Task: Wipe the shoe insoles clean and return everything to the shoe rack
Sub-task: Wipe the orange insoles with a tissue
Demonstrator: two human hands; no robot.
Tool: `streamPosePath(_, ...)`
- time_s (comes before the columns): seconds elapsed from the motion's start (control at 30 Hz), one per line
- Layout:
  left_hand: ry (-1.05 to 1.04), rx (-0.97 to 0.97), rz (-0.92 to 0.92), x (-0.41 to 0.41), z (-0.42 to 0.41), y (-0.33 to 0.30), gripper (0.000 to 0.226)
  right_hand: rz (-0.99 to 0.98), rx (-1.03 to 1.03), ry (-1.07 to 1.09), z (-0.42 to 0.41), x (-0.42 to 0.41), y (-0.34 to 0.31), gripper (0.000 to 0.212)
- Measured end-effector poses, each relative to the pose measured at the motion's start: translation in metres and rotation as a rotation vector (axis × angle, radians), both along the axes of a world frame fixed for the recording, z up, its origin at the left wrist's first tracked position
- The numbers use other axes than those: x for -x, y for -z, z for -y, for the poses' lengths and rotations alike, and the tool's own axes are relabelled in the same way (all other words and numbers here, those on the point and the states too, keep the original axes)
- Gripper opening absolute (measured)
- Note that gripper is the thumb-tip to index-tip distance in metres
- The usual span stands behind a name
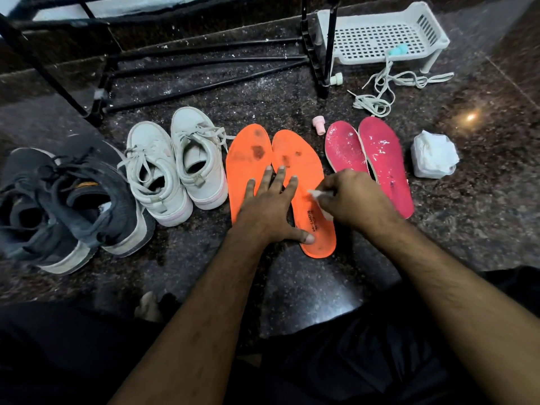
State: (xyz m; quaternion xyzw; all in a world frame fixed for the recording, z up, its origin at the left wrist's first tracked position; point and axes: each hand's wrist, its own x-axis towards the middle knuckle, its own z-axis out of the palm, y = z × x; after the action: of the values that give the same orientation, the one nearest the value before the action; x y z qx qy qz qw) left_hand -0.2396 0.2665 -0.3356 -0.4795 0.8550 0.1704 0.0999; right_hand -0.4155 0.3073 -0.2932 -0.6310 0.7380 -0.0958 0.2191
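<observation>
Hands on the orange insoles now! Left hand (pixel 270 206) lies flat, fingers straight and spread across both orange insoles, thumb pressing the heel of the right orange insole (pixel 304 188). Beside it, touching along the inner edge, the left orange insole (pixel 247 162) shows dark smudges near the toe. Right hand (pixel 350 200) has its fingers curled round a small white wipe (pixel 317 194), pinching it against the right orange insole's outer edge, just above the printed logo.

Over to the right, two pink insoles (pixel 377 159) lie side by side on the dark speckled stone floor (pixel 467 200), glistening with wet patches. Near them sits a crumpled wad of white tissue (pixel 434 157), and a small pink cap (pixel 319 124) stands between the two pairs of insoles. Left of the orange pair: white sneakers (pixel 175 168), then dark grey sneakers (pixel 64 206). Behind, the black metal shoe rack (pixel 204 57), a white plastic basket shelf (pixel 377 36), and loose white laces (pixel 388 86) trailing down onto the floor.
</observation>
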Motion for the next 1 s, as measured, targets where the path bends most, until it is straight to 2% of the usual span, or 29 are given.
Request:
streamPosePath(0.07,0.007,0.007,0.003,0.001,0.001,-0.001,0.135,-0.047,-0.007,-0.047,0.006,0.000,0.002,0.017)
streamPosePath(0.17,0.013,0.001,0.005,0.002,-0.001,-0.002,0.132,-0.083,-0.235,-0.221,0.011,-0.001,-0.001,0.015)
streamPosePath(0.23,0.011,-0.003,-0.001,0.002,-0.002,-0.001,0.130,-0.090,-0.296,-0.296,0.009,0.001,-0.005,0.014)
streamPosePath(0.3,0.006,-0.004,-0.011,0.002,0.000,-0.003,0.130,-0.022,-0.200,-0.208,0.003,0.002,-0.006,0.016)
streamPosePath(0.37,-0.002,-0.006,-0.019,0.003,0.001,-0.003,0.129,-0.062,-0.022,-0.114,0.001,-0.002,-0.001,0.019)
streamPosePath(0.4,-0.006,-0.006,-0.020,0.003,0.001,-0.003,0.129,-0.077,-0.006,-0.129,0.002,-0.005,0.002,0.020)
streamPosePath(0.5,-0.019,-0.015,-0.020,0.003,0.000,-0.003,0.130,-0.032,-0.222,-0.270,0.005,-0.013,0.002,0.015)
streamPosePath(0.6,-0.024,-0.023,-0.017,0.003,-0.001,-0.004,0.130,-0.075,-0.388,-0.357,0.002,-0.005,-0.010,0.015)
streamPosePath(0.67,-0.024,-0.034,-0.015,0.003,0.000,-0.007,0.130,-0.017,-0.291,-0.257,0.002,0.005,-0.010,0.019)
streamPosePath(0.77,-0.027,-0.045,-0.011,0.004,0.001,-0.010,0.131,-0.053,0.046,-0.021,0.011,0.010,0.001,0.021)
streamPosePath(0.83,-0.028,-0.050,-0.009,0.004,0.001,-0.011,0.132,-0.032,0.073,-0.019,0.019,0.006,0.006,0.018)
streamPosePath(1.0,-0.031,-0.058,-0.017,0.000,0.000,-0.010,0.132,-0.059,-0.267,-0.267,0.016,0.000,0.000,0.013)
